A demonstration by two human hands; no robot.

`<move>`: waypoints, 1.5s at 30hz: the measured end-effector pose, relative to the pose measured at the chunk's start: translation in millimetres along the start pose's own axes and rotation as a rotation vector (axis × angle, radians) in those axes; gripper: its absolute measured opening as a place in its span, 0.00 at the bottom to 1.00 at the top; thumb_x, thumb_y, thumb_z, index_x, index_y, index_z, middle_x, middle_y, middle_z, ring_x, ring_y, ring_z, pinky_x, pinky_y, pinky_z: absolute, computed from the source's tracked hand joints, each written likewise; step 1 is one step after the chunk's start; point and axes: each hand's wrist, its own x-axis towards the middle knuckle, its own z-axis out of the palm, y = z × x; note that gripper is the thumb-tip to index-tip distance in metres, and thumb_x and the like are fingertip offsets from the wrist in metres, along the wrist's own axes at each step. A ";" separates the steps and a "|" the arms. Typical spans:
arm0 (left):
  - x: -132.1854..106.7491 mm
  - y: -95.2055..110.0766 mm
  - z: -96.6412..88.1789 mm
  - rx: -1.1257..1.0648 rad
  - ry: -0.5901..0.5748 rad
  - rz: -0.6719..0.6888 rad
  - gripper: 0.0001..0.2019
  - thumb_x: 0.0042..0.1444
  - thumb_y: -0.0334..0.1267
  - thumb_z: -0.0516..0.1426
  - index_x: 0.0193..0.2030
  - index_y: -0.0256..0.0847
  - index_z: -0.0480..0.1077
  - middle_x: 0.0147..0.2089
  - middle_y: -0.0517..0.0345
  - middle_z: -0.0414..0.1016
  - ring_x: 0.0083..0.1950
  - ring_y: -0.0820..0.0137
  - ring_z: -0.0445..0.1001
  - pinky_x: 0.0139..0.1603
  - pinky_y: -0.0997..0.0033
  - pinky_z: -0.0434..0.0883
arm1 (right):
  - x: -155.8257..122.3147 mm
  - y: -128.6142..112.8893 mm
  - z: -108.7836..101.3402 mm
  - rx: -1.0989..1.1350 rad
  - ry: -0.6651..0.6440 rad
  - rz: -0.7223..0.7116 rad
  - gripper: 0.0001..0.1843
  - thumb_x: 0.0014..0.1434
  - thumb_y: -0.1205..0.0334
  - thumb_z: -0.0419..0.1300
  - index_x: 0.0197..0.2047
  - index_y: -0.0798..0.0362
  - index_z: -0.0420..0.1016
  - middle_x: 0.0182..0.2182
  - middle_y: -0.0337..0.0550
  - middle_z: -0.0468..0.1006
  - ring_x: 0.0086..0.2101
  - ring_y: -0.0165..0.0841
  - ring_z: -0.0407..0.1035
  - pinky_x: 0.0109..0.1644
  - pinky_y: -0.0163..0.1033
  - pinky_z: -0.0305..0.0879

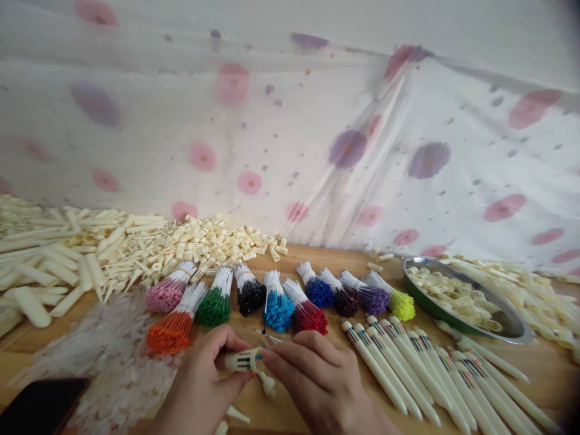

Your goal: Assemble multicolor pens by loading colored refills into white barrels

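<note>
Though central, tube (243, 361) partly hidden.

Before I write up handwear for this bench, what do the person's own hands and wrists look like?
The left hand and right hand are both bare, with no glove or ring in sight. No sleeve, watch or cable shows above the picture's lower edge.

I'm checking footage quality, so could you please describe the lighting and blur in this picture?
Head view throughout: light is soft; the translucent pieces smear together; the right hand looks slightly soft; the oval tray glints along its rim; the upper right corner darkens.
</note>
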 end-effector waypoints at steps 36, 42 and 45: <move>-6.3 3.8 -5.7 0.497 0.293 0.702 0.13 0.49 0.21 0.48 0.34 0.44 0.64 0.32 0.60 0.75 0.34 0.71 0.75 0.36 0.73 0.72 | -7.3 -11.4 43.4 0.524 0.201 0.460 0.15 0.62 0.58 0.53 0.30 0.55 0.76 0.19 0.40 0.69 0.21 0.27 0.62 0.23 0.30 0.58; -8.1 5.4 -3.9 0.487 0.277 0.692 0.13 0.48 0.20 0.48 0.33 0.43 0.64 0.32 0.60 0.73 0.34 0.71 0.74 0.36 0.74 0.70 | -5.2 -9.5 35.8 0.400 0.166 0.296 0.11 0.61 0.68 0.52 0.33 0.56 0.76 0.21 0.41 0.69 0.22 0.28 0.62 0.24 0.30 0.58; -8.4 6.3 -6.4 0.514 0.280 0.702 0.13 0.49 0.20 0.48 0.35 0.43 0.64 0.33 0.60 0.73 0.35 0.71 0.74 0.38 0.74 0.69 | -2.9 -14.2 36.6 0.655 0.180 0.478 0.12 0.60 0.62 0.53 0.33 0.56 0.77 0.21 0.40 0.67 0.22 0.27 0.61 0.24 0.30 0.58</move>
